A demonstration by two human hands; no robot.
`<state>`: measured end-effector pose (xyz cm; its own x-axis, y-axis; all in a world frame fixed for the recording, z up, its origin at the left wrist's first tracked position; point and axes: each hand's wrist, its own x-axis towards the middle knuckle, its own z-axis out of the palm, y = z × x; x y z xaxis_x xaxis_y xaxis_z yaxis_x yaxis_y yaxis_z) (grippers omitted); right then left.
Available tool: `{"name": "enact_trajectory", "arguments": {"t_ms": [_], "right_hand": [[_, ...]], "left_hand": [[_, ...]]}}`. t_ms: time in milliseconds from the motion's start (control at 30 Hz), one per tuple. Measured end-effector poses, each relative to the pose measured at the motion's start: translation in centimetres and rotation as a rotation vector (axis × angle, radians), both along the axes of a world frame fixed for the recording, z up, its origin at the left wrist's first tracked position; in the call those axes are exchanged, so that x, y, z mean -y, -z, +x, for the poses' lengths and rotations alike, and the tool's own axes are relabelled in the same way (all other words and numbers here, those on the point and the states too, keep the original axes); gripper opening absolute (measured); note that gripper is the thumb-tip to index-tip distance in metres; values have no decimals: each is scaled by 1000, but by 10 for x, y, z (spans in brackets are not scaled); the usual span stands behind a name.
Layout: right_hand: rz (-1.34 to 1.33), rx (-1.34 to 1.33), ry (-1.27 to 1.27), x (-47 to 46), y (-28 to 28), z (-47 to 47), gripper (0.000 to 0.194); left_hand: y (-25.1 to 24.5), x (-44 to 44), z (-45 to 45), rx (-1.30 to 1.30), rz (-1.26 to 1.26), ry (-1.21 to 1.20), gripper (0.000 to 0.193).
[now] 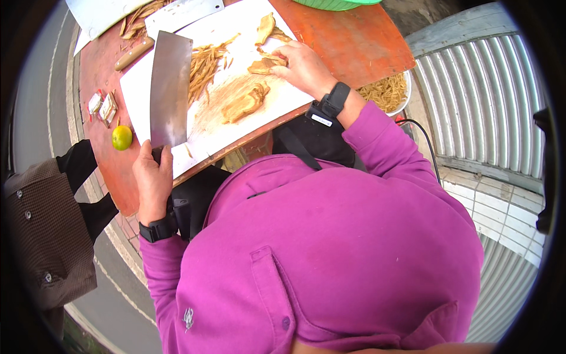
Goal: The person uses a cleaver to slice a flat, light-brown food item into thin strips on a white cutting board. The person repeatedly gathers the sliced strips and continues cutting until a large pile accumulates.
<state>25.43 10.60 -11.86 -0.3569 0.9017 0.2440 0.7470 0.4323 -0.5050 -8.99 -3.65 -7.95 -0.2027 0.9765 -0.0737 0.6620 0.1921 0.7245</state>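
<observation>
In my left hand [152,181] is the dark handle of a broad cleaver [170,88], at the board's left front. Its blade points away from me, over the left part of the white cutting board [212,148]. My right hand [305,66] pinches a brown, wrinkled piece of preserved vegetable [261,66] at the board's right side. Beyond that hand lies another piece [265,28]. Nearer to me, a thicker flattened piece [245,104] rests on a brown-stained patch. Cut brown strips [205,68] are heaped just right of the blade.
A second cleaver with a wooden handle [135,53] lies at the back left of the orange table [353,44]. Two small wrapped packets [104,106] and a green citrus fruit [122,137] are left. Strips fill a white container [389,95] at right. Another person's checked garment [48,234] shows at left.
</observation>
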Motion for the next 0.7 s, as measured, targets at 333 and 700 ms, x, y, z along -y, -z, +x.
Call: {"name": "enact_trajectory", "arguments": {"t_ms": [333,700], "right_hand": [[243,97,90,-7,-7,-1,26],[140,367,-222,-1,-7,-17,15]], "left_hand": [[3,-1,-3,27,-1,-1,19],[2,3,1,-22,18,12,17]]}}
